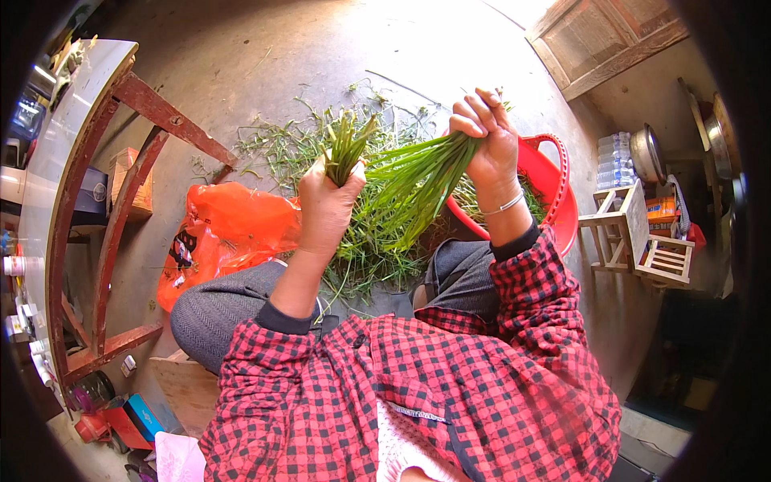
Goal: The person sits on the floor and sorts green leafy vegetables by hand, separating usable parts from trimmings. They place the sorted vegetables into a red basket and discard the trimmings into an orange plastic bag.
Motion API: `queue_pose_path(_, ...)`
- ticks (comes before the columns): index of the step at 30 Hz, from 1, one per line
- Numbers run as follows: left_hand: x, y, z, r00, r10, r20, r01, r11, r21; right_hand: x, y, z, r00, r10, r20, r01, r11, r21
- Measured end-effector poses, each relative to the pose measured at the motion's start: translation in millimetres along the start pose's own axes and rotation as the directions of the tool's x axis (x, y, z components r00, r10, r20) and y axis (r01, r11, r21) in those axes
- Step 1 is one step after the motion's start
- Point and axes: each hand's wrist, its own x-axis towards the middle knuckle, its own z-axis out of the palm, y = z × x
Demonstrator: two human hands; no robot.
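Note:
My left hand (328, 202) is closed around a short bundle of green stalks (345, 144), whose cut-looking ends point up and away from me. Raised higher on the right, my right hand (486, 135) grips a bunch of long green leaves (421, 175) near its stalk ends; the blades hang down to the left. Beneath both hands, a loose heap of green leaves and stems (373, 259) lies on the floor. A red plastic basket (563, 205) with more greens inside stands under my right forearm. An orange plastic bag (238, 211) lies left of my left hand.
A table with red wooden legs (108, 241) stands at the left. Small wooden stools (629, 226), plastic bottles (615, 159) and a metal pot (647, 153) are at the right. A wooden door (608, 36) is at the upper right. Under me is a wooden seat (184, 391).

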Motion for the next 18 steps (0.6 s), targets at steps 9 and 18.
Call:
queue_pose_path(9, 6.5, -14.3, -14.0, 0.882, -0.469, 0.039, 0.279, 0.456, -0.845, -1.0, 3.6, 3.5, 0.998, -0.066, -0.014, 0.067, 0.996, 0.055)
queue_pose_path(18, 1.7, 12.3, -8.5, 0.969, -0.241, -0.051, 0.2, 0.891, -0.407, -0.6, -9.9, 4.2, 0.993, -0.116, -0.003, 0.116, 0.989, 0.095)
